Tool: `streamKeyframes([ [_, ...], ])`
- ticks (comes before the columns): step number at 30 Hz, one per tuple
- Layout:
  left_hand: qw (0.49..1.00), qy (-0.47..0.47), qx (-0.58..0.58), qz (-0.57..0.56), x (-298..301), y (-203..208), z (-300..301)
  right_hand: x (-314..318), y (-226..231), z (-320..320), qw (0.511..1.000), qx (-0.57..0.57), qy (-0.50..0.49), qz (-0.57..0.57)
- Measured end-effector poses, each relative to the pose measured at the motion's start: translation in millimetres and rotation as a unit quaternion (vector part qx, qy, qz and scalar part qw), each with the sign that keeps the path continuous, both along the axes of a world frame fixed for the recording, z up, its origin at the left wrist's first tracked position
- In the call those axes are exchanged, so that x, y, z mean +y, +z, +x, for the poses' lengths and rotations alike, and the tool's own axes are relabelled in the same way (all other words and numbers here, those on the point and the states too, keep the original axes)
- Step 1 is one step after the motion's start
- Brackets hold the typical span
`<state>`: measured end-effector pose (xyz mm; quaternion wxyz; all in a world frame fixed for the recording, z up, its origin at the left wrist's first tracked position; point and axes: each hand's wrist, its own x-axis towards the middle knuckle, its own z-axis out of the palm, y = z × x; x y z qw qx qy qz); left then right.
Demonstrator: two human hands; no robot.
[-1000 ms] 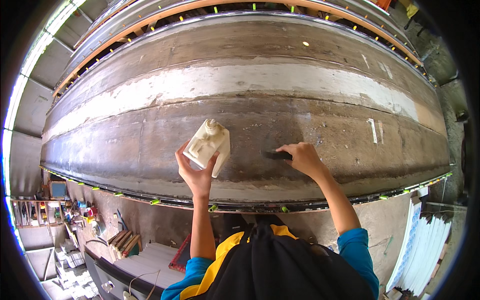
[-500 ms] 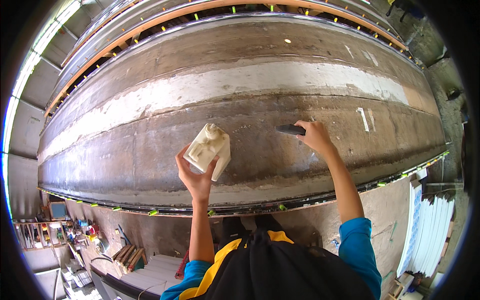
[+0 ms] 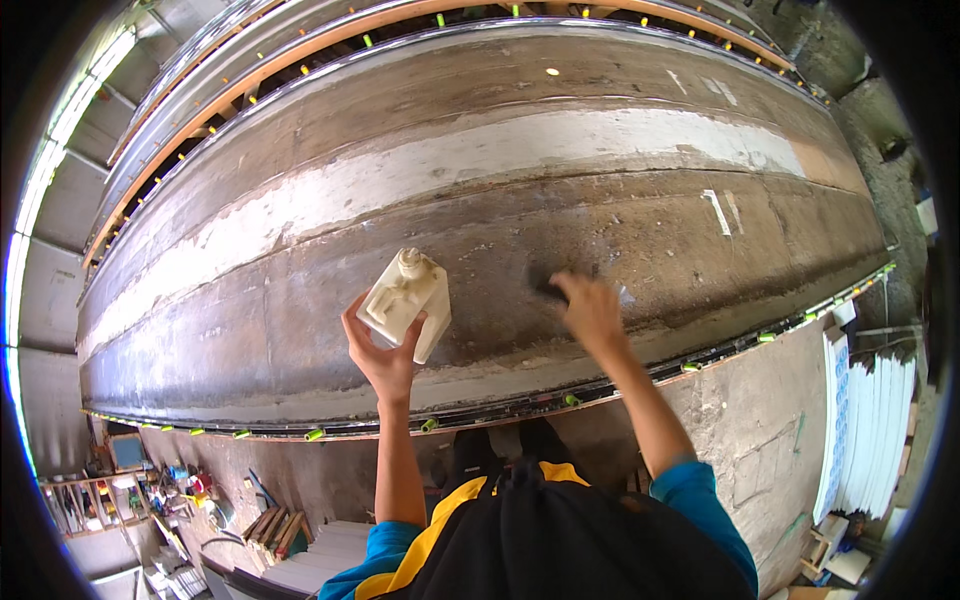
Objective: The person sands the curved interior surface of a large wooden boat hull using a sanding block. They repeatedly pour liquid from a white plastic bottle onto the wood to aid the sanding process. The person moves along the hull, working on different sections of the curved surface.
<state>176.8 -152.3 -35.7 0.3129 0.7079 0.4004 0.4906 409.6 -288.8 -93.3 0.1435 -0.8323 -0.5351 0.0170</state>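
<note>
My left hand (image 3: 382, 350) is wrapped round a cream plastic jug (image 3: 402, 298), thumb on its right side. The jug is held tilted above the long, stained brown work surface (image 3: 480, 245), its capped neck pointing away from me. Farther right, my right hand (image 3: 597, 318) grips a small dark flat block (image 3: 545, 281) between thumb and fingers. Motion smears the block and the fingertips, so I cannot tell exactly what kind of tool it is or whether it touches the surface.
A whitish band (image 3: 440, 155) runs lengthwise along the surface. Lime-green pegs (image 3: 568, 400) line its near edge. White sheets (image 3: 880, 430) lean at the right. Wooden pieces (image 3: 275, 530) and a cluttered shelf (image 3: 95, 500) stand at the lower left.
My right hand has moved left and nearer to me with the dark block, toward the jug. The left hand keeps hold of the jug, and the whole view has shifted slightly.
</note>
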Motion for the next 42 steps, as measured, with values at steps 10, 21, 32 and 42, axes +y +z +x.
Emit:
streamKeyframes([
  [10,0.993,-0.113,-0.041,-0.013,11,15,10,-40,7,56,0.956,-0.120,-0.263,-0.046],
  [21,0.986,-0.162,-0.030,-0.040,29,-6,-5,-16,15,5,0.934,-0.050,-0.349,-0.048],
  [32,0.979,-0.203,-0.006,-0.012,48,2,-20,44,1,-97,0.976,-0.050,-0.209,-0.032],
  [42,0.934,-0.318,0.141,0.087,57,40,-11,22,-4,-73,0.944,-0.050,-0.308,-0.104],
])
